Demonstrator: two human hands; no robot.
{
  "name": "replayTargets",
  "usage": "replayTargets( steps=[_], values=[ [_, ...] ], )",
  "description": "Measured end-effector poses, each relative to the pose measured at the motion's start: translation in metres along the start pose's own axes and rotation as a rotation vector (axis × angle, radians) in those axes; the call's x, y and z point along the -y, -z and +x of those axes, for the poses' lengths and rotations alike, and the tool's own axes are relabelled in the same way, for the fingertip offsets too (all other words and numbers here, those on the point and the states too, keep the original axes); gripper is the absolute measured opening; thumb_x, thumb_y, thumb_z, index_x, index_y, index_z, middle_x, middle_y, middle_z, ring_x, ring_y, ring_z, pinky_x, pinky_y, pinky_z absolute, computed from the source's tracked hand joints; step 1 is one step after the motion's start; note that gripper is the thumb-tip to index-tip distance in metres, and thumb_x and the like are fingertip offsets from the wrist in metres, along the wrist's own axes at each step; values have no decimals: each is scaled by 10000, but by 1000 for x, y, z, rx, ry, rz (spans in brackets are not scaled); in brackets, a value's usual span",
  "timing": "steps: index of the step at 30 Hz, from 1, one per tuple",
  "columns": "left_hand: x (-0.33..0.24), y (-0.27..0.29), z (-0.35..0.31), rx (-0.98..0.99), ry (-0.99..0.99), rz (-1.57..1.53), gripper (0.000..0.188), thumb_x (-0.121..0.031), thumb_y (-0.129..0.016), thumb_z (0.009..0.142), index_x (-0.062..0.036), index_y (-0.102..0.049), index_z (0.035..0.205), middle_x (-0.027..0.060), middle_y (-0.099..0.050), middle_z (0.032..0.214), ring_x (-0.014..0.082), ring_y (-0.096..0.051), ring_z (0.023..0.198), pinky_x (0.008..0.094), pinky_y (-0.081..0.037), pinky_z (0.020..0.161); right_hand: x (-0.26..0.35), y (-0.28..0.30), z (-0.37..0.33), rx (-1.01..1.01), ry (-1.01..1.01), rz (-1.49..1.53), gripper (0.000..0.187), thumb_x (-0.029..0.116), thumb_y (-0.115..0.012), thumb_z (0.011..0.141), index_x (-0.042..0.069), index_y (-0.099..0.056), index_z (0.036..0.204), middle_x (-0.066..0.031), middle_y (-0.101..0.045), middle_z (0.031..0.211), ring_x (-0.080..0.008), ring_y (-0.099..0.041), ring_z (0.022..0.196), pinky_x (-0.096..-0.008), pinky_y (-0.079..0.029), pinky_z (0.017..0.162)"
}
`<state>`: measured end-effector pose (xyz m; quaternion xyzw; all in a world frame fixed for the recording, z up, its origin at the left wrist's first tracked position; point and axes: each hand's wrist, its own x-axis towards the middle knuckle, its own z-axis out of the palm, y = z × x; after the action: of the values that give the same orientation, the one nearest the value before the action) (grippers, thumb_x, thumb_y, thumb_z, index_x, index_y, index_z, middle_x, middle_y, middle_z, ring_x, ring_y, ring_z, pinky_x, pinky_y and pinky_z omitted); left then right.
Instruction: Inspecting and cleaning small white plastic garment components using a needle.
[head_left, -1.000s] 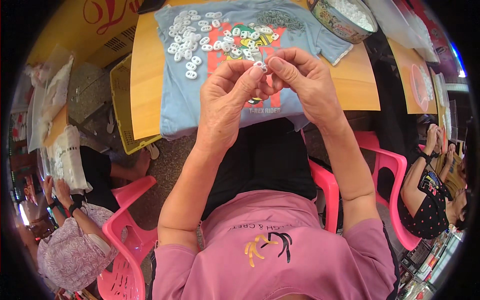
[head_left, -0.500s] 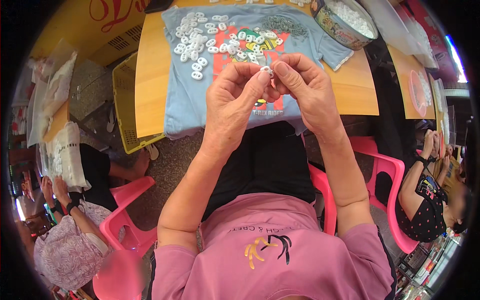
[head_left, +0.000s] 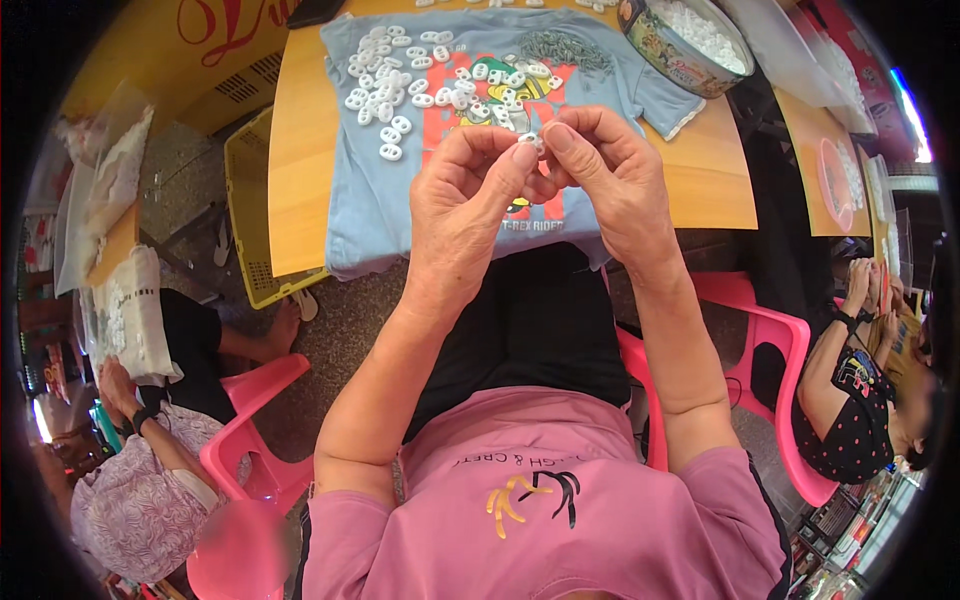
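Note:
A small white plastic piece (head_left: 529, 141) is pinched between the fingertips of both my hands, just above the near part of a blue-grey T-shirt (head_left: 375, 215) spread over the table. My left hand (head_left: 470, 190) grips it from the left with thumb and forefinger. From the right my right hand (head_left: 612, 175) closes thumb and fingers on its other side; whether it also holds a small metal part is too small to tell. Beyond my hands lie loose white two-holed oval plastic pieces (head_left: 385, 85), some over the shirt's printed picture. A pile of thin grey metal pieces (head_left: 565, 50) rests behind them.
A round tin (head_left: 690, 50) of small white parts stands at the back right of the wooden table (head_left: 300, 190). A yellow crate (head_left: 250, 220) is below its left edge. People sit on both sides, near a pink chair (head_left: 265, 450) at left and another pink chair (head_left: 795, 350) at right.
My hands keep nearly the same pose around the white piece. The view has shifted very slightly. At left, the other person's hands have moved a little.

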<state>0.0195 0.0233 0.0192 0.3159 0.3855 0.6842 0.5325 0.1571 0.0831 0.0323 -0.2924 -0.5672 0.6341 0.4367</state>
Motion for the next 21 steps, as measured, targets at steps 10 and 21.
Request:
replayTargets(
  steps=[10,21],
  values=[
    [5,1,1,-9,-36,20,163,-108,-642,926,18,-571,1001,64,-643,858,113,-624,743,246,-521,689,-10,-5,-1,-35,25,-85,176,143,-630,945,-13,-623,1026,-14,-620,839,-64,-547,717,-213,-459,666],
    [8,1,0,-46,-61,-21,165,-108,-656,918,17,-580,994,59,-648,876,100,-611,735,233,-505,665,-14,-15,-5,-121,-20,177,153,156,-613,955,10,-626,996,-18,-621,822,-78,-533,676,-235,-461,629]
  ],
)
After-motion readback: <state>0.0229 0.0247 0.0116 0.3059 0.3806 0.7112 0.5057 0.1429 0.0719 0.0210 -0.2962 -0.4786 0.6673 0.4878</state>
